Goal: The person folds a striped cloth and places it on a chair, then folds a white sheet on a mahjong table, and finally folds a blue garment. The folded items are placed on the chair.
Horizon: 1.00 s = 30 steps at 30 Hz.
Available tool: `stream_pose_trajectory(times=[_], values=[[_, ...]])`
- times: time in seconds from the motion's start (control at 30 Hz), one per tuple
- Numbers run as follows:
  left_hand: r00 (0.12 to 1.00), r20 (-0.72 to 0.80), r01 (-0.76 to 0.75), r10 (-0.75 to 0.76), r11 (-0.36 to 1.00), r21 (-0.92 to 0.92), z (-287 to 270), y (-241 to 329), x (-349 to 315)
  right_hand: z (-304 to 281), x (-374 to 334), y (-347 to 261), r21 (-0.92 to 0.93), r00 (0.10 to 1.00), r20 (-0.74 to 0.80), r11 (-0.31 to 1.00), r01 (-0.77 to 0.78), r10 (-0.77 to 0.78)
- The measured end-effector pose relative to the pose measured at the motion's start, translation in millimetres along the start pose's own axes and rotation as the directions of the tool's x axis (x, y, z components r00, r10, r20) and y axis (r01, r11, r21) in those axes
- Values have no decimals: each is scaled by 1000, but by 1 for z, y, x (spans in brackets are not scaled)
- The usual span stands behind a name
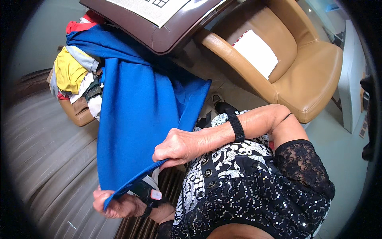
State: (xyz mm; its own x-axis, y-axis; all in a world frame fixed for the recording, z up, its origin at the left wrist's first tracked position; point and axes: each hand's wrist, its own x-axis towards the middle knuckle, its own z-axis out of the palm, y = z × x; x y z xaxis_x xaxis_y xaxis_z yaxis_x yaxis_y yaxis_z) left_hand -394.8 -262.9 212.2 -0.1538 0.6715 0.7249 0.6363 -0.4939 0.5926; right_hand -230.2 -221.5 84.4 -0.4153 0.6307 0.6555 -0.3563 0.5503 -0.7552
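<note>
A large piece of blue cloth (135,115) stretches from the pile at the far left down to my hands. My left hand (113,204) grips its near left corner, fingers closed round the edge. Farther along the same edge, my right hand (175,149) is closed on the fabric in a fist. Between the two hands the edge is pulled fairly straight. The cloth's far end lies over the clothes, and one side hangs in folds beside the table. A black strap (235,125) circles my right forearm; a dark band with a small device (153,195) is at my left wrist.
Heaped clothes, with a yellow garment (71,71) on top, lie on a tan seat (77,115) at the left. A dark table (161,42) has its corner at the top middle. A tan leather armchair (306,75) holding a white item (256,53) stands at the right. Grey curtain-like folds (47,159) line the left.
</note>
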Motion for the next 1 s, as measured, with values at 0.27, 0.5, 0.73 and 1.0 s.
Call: stream_pose_trajectory(times=[0.27,0.5,0.73,1.0], values=[[961,-258,-66,100,988,139,-76,-9,20,-25,-55,47,-254,991,59,962,-104,123],[891,-454,34,-16,999,31,-146,-23,19,-69,-126,69,-474,928,124,843,-255,350],[810,-585,105,-34,991,88,-137,-39,-9,-123,-196,78,-704,851,57,626,-336,521],[785,-604,85,-135,990,-111,-184,-101,-48,-156,-236,77,-791,818,-153,427,-437,554]])
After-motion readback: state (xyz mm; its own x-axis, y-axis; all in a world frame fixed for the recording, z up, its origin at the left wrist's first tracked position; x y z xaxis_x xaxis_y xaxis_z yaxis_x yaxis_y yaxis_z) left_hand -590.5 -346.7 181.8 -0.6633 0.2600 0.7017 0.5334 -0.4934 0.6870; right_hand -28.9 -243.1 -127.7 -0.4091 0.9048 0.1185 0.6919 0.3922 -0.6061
